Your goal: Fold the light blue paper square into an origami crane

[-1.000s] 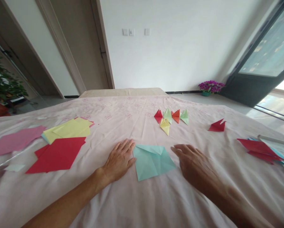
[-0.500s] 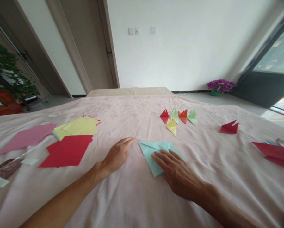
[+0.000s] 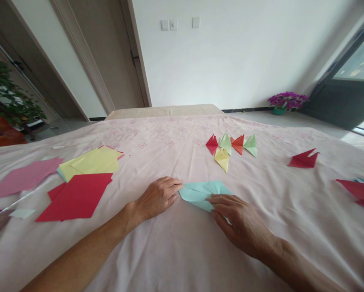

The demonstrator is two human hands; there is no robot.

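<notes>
A light blue sheet of folding paper point(image 3: 200, 192) lies in front of me, creased, its near edge now folded up toward the far side. My left hand point(image 3: 159, 196) pinches its left corner, fingers pressed together. Over the near right part of the sheet, my right hand point(image 3: 239, 215) grips the edge between thumb and fingers. Its fingers cover the paper's right end, so that part is hidden. Beyond the sheet stand small folded paper pieces: a yellow one point(image 3: 222, 159), a red one point(image 3: 212, 144), an orange one point(image 3: 238, 144) and two light green ones point(image 3: 250, 145).
Loose sheets lie to the left: red paper point(image 3: 75, 198), yellow paper point(image 3: 98, 162) and pink paper point(image 3: 26, 176). On the right are a folded red piece point(image 3: 303, 159) and more red paper point(image 3: 358, 192). A wrinkled pink cloth point(image 3: 170, 251) covers the table.
My left hand has moved right onto the paper's left corner. My right hand has gone from lying flat on the sheet to gripping it, and the near part is folded up.
</notes>
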